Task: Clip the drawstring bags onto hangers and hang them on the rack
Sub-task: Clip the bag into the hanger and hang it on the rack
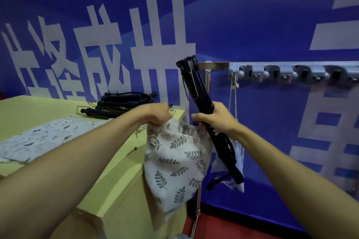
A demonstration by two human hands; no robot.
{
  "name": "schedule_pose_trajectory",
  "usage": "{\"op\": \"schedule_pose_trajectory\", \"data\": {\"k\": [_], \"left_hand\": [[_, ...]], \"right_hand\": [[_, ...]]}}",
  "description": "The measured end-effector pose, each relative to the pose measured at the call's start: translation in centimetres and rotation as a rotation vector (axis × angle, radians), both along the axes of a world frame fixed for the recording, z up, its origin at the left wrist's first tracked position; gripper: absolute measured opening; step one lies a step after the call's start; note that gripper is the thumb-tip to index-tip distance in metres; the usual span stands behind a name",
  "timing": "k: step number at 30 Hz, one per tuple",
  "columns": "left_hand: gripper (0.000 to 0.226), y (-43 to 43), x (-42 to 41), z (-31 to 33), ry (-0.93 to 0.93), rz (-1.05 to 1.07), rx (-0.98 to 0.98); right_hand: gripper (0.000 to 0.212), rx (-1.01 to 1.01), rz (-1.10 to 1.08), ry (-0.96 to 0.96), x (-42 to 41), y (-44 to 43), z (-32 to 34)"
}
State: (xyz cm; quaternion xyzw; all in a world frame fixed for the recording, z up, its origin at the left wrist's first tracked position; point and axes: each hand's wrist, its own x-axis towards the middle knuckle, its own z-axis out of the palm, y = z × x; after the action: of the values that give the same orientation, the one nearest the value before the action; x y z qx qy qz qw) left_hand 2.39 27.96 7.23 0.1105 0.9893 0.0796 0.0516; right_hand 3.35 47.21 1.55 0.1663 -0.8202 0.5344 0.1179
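**A:** Nearest us are two bare forearms point(68, 161), reaching in from the near edge. What are they busy with?

**B:** The left hand point(158, 115) has its fingers curled tight round the gathered mouth of a white cloth drawstring bag printed with green leaves point(174, 161). The bag hangs free, just off the right corner of the pale yellow-green table point(116, 180). I'd say it's held by the top so the hem stays stretched and easy to reach.

**A:** And the other?

**B:** The right hand point(215, 120) is wrapped round the middle of a long black plastic clip hanger point(196, 87). The hanger is tilted, its top leaning to the far left. The bag's right top corner meets the hanger just below that fist. I can't tell whether a clip has bitten yet.

**A:** Why work so far right?

**B:** Probably because the grey metal wall rack with its row of hooks point(281, 72) runs along the blue wall just beyond. A pale bag point(238, 153) already dangles there by its cord, partly hidden behind the hanger.

**A:** Anything waiting?

**B:** A heap of spare black hangers point(120, 103) lies at the table's far side. A flat speckled white bag point(44, 137) lies on the left, both within reach for the next round.
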Motion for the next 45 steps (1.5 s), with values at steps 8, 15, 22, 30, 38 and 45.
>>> {"op": "schedule_pose_trajectory", "data": {"k": [8, 15, 22, 30, 38, 45], "left_hand": [[0.028, -1.9, -2.8, -4.8, 0.042, 0.209, 1.038], [0.025, -3.1, -2.4, -4.8, -0.146, 0.391, 1.712], [0.023, -2.7, -1.8, -5.5, -0.025, 0.292, 1.661], [0.02, -1.7, -1.1, -5.5, 0.111, 0.27, 1.552], [0.019, -0.6, -0.6, -5.2, 0.216, 0.246, 1.465], [0.025, -0.6, -0.2, -4.1, 0.364, 0.333, 1.388]], "right_hand": [[0.015, 0.172, 0.225, -0.135, 0.4, -1.6, -2.3], [0.019, 0.407, 0.413, -0.322, 2.1, -0.8, -1.4], [0.021, 0.525, 0.125, -0.284, 2.3, 0.6, 0.5], [0.027, 0.598, -0.007, -0.314, 3.2, 1.5, 1.9], [0.027, 0.866, -0.244, -0.166, 5.2, 0.9, 4.0], [0.023, 1.137, -0.274, -0.241, 5.9, 0.9, 4.5]]}}
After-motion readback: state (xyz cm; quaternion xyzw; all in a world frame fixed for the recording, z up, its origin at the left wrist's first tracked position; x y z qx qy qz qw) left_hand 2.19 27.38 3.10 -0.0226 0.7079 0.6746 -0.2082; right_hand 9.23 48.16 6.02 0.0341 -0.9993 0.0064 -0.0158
